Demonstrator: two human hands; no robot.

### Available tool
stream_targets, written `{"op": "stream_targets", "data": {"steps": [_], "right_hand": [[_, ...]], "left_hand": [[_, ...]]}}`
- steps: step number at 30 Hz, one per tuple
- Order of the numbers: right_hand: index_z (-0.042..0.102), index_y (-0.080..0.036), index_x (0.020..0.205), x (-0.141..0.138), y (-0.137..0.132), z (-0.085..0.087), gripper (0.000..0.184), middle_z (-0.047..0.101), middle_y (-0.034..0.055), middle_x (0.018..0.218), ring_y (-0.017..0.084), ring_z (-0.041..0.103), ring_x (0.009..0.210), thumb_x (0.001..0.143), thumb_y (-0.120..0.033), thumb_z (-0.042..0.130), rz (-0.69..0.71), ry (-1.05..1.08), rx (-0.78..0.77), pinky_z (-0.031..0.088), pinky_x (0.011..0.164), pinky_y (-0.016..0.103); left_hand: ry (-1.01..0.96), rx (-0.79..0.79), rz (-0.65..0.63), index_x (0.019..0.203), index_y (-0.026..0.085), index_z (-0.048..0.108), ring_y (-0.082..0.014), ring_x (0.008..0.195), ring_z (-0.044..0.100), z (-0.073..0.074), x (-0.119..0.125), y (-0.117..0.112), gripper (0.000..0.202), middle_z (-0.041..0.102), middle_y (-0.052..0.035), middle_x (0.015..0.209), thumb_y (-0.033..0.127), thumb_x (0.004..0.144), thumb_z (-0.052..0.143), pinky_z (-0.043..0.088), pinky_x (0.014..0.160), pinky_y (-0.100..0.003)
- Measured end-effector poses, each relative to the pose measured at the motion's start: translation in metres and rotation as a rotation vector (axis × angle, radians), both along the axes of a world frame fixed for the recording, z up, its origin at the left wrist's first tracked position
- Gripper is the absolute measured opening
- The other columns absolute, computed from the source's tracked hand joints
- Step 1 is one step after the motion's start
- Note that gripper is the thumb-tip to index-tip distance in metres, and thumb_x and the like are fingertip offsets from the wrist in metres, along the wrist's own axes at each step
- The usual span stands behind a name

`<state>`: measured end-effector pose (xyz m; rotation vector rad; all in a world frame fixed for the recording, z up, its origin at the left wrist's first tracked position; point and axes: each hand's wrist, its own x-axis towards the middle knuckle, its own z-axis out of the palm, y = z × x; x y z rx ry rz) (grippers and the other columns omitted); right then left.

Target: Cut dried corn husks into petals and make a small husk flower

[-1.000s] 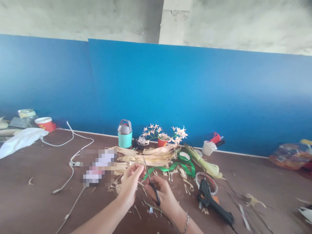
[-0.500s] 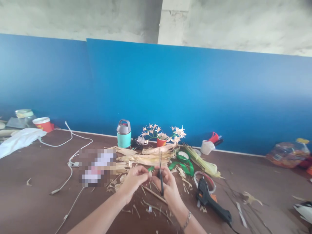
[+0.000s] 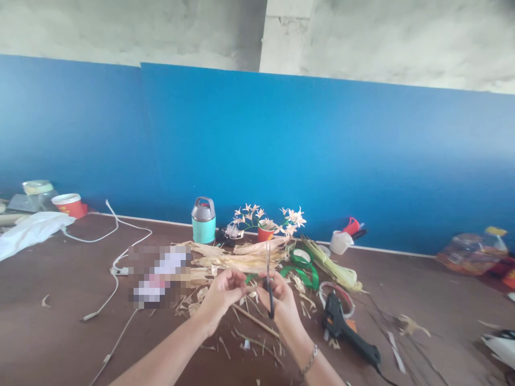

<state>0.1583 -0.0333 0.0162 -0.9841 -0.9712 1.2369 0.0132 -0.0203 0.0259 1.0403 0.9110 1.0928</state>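
My two hands meet over the brown table [image 3: 60,332], just in front of a heap of dried corn husks [image 3: 237,260]. My right hand [image 3: 281,303] is closed round black-handled scissors [image 3: 269,279], whose blades point straight up. My left hand [image 3: 223,294] pinches a small pale husk piece [image 3: 250,290] held between both hands' fingertips, close to the scissors. Husk trimmings [image 3: 249,335] lie scattered under my wrists. A green ribbon [image 3: 303,271] curls just behind my right hand.
A black glue gun [image 3: 346,332] lies right of my right hand, beside a tape roll [image 3: 340,294]. A teal container [image 3: 203,220], a red cup of husk flowers [image 3: 266,222], a straw bundle [image 3: 333,265] stand by the blue wall. White cable [image 3: 116,262] trails left.
The scissors swung from leaning left to upright, and my right hand rose to meet my left. Since half a second ago the hands have barely shifted.
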Motion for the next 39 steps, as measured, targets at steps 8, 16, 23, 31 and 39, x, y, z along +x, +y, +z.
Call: {"op": "stream_targets", "data": {"steps": [8,16,23,31,39], "right_hand": [[0.057,-0.018,0.082,0.0,-0.001,0.004,0.035,0.053,-0.0063,0.058,0.006,0.041,0.047,0.053,-0.019,0.076,-0.051,-0.027,-0.02,0.031,0.043,0.016],[0.056,-0.018,0.083,0.005,0.0,-0.001,0.033,0.055,-0.0045,0.062,0.008,0.044,0.048,0.056,-0.019,0.075,0.052,-0.115,0.041,0.034,0.043,0.019],[0.058,-0.018,0.081,0.003,-0.003,0.004,0.032,0.056,-0.0027,0.062,0.01,0.048,0.055,0.057,-0.025,0.077,0.1,-0.143,0.075,0.037,0.049,0.02],[0.055,-0.018,0.078,-0.009,-0.008,0.0,0.037,0.05,-0.0065,0.053,0.007,0.043,0.043,0.06,-0.042,0.076,0.292,-0.106,-0.064,0.033,0.041,0.017],[0.051,-0.017,0.079,-0.021,-0.014,-0.011,0.043,0.05,-0.007,0.056,0.005,0.043,0.041,0.058,-0.047,0.076,0.383,-0.053,-0.128,0.036,0.04,0.017]], "left_hand": [[0.079,-0.04,-0.087,0.078,0.015,0.065,-0.0137,0.067,0.054,-0.006,0.0,0.001,0.025,0.063,-0.0008,0.07,0.024,0.057,0.075,0.037,0.065,-0.025],[0.162,-0.059,-0.142,0.07,0.016,0.065,-0.0147,0.061,0.051,0.004,-0.004,-0.003,0.021,0.062,-0.0003,0.063,0.037,0.069,0.061,0.035,0.06,-0.026],[0.311,0.075,-0.152,0.059,0.017,0.063,-0.0137,0.058,0.048,-0.003,-0.003,-0.002,0.017,0.058,0.0013,0.058,0.032,0.063,0.069,0.031,0.059,-0.024],[-0.011,0.066,0.155,0.06,0.017,0.055,-0.0111,0.06,0.046,0.0,0.0,-0.004,0.023,0.053,0.0029,0.061,0.035,0.073,0.063,0.034,0.06,-0.022],[-0.051,0.049,0.284,0.06,0.018,0.055,-0.0111,0.061,0.047,0.001,0.006,-0.009,0.023,0.053,0.004,0.062,0.035,0.071,0.064,0.037,0.059,-0.021]]}}
